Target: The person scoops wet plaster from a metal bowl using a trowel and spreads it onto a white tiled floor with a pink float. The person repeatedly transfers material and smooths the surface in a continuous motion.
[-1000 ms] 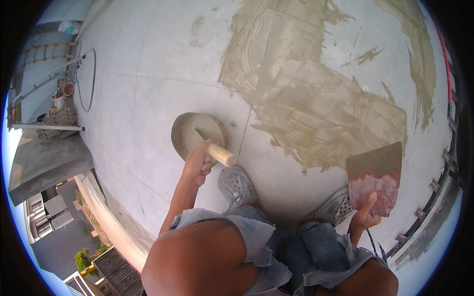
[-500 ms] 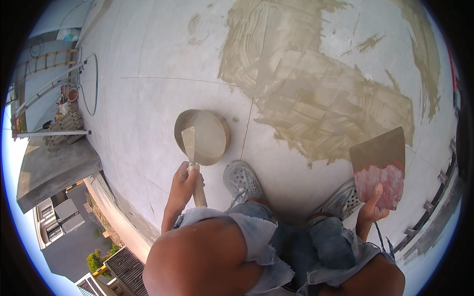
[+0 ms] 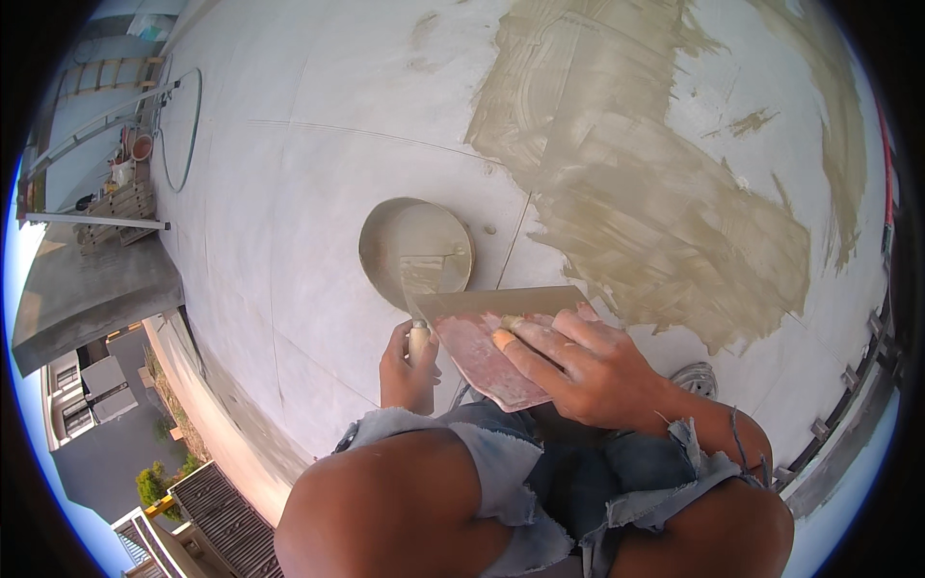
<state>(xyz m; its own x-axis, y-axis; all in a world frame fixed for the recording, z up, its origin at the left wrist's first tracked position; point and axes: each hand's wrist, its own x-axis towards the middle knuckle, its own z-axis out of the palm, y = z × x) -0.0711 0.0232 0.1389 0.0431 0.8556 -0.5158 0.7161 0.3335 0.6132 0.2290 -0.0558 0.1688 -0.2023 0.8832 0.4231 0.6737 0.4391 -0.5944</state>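
Observation:
My left hand is closed round the pale handle of a putty knife, its blade pointing away over the near rim of a round tub. Grey-beige paste lies in the tub. My right hand grips a broad, flat spreader, fingers spread across its reddish, paste-smeared face. The spreader's far strip is coated grey-brown. Its left corner meets the putty knife near the handle; whether they touch I cannot tell. Both tools are above my knees' far side, close to the tub.
Swept patches of wet coating cover the pale floor ahead and right. A ladder, a hose and stacked blocks stand far left. A shoe shows beside my right arm. The floor's edge runs along the right.
My right hand has brought the spreader left and inward, from beside my right shoe to the putty knife. The knife has shifted slightly right. The view has turned a little.

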